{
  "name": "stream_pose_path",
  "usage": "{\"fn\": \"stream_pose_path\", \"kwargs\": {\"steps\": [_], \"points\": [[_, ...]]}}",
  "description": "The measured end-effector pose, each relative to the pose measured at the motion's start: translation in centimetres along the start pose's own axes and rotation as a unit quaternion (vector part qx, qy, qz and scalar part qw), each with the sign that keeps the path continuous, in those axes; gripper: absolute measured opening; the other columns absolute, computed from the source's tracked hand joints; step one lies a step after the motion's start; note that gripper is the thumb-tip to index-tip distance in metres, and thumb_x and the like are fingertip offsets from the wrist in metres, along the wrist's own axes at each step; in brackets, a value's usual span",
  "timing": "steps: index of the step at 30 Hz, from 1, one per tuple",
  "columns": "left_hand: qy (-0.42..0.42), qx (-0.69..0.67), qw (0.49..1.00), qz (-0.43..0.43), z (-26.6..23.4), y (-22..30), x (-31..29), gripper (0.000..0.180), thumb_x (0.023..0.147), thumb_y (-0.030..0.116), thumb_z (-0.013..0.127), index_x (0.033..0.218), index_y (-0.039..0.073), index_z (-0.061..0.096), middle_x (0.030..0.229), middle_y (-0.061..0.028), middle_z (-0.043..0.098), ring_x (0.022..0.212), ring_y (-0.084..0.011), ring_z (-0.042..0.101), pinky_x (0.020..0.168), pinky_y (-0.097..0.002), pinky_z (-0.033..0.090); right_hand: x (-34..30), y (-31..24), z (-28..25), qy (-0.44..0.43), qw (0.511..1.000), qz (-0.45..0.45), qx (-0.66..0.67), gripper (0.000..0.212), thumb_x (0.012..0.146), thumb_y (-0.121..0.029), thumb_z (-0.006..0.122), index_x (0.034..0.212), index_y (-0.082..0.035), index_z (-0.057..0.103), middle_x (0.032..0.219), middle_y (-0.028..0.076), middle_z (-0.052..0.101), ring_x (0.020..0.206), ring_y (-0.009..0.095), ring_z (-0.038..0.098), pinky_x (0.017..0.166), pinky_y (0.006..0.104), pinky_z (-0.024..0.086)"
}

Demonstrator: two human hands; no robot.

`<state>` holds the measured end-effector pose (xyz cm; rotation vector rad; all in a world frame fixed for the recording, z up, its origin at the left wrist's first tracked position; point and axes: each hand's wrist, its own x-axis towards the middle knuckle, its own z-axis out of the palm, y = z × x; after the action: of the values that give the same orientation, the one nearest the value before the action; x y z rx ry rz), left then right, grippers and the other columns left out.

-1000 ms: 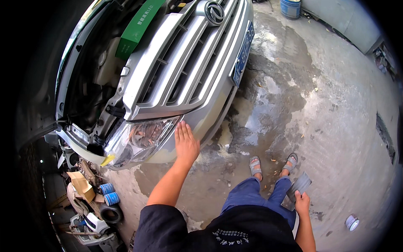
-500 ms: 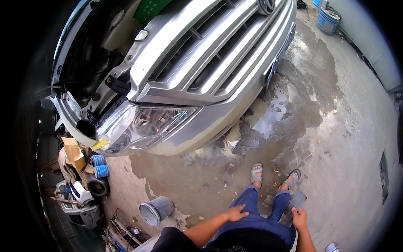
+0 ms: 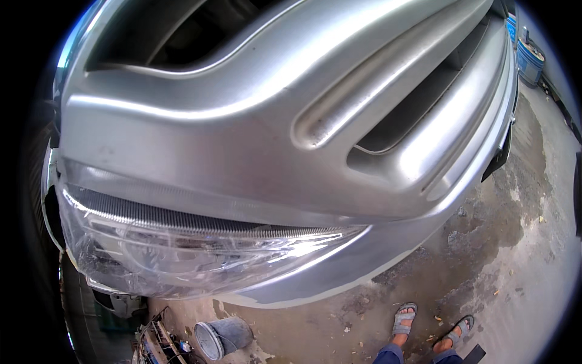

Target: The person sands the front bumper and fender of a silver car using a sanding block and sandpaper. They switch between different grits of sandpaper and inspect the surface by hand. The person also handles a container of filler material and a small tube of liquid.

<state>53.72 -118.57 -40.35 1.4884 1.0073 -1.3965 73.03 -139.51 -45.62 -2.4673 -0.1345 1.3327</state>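
Neither my left hand nor my right hand shows; both lie below the lower edge. One end of a dark grey flat sheet (image 3: 476, 354), perhaps sandpaper, shows at the bottom right beside my legs; whatever grips it is cut off. The silver front of a car fills most of the head view, close up, with its slotted grille (image 3: 418, 103). Under it sits a headlight (image 3: 200, 258) wrapped in clear plastic film. Below the headlight curves the bumper (image 3: 327, 267), with a bare grey patch and a paler lower band.
A grey bucket (image 3: 233, 337) lies tipped on its side at the lower left, near a heap of scrap (image 3: 160, 343). Blue pails (image 3: 529, 64) stand by the wall at the far right. My sandalled feet (image 3: 405, 318) are on the stained, wet-looking concrete floor (image 3: 473, 255).
My view has come much nearer to the car's front. Both hands, the right one earlier gripping the grey sheet and the left spread near my thigh, have dropped out of view.
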Motion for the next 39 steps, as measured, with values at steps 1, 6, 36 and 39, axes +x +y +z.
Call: {"fn": "stream_pose_path", "kwargs": {"steps": [1,6,36,39], "points": [[0.008,-0.013,1.0,-0.003,-0.5,-0.1,0.4,0.077,0.086,0.056,0.048,0.148,0.021,0.022,0.156,-0.0118,0.005,0.139,-0.0459,0.015,0.106,-0.0672,0.016,0.5,-0.6,0.2,-0.001,1.0,0.001,-0.009,0.029,0.09,-0.025,0.052,0.094,0.003,0.063,0.083,0.016,0.066,0.078,0.028,0.062,0.071,0.0414,0.047],[0.036,-0.062,0.997,0.003,-2.2,-0.1,1.2,0.076,0.086,0.053,0.051,0.147,0.017,0.024,0.154,-0.0128,0.011,0.139,-0.0436,0.018,0.108,-0.064,0.016,1.1,-0.5,-1.2,-0.004,0.998,0.028,-0.053,0.038,0.092,-0.032,0.049,0.099,0.003,0.063,0.09,0.02,0.065,0.084,0.033,0.061,0.075,0.0437,0.047],[0.666,0.559,0.476,0.135,-34.3,0.3,-16.5,0.087,0.09,0.052,0.047,0.144,-0.009,0.018,0.146,-0.0347,0.023,0.138,-0.0519,0.017,0.113,-0.0575,0.005,-3.6,3.6,-1.3,0.063,0.997,0.027,-0.022,0.049,0.092,-0.041,0.05,0.102,0.005,0.064,0.09,0.03,0.063,0.084,0.046,0.06,0.074,0.0485,0.047],[0.665,0.558,0.478,0.136,-34.9,3.0,-15.9,0.089,0.089,0.055,0.047,0.144,-0.009,0.018,0.147,-0.0346,0.021,0.138,-0.0518,0.016,0.113,-0.0574,0.007,-3.9,4.5,-0.8,0.062,0.998,0.023,-0.006,0.051,0.093,-0.042,0.049,0.103,0.006,0.063,0.091,0.031,0.063,0.085,0.047,0.059,0.075,0.049,0.046]]}}
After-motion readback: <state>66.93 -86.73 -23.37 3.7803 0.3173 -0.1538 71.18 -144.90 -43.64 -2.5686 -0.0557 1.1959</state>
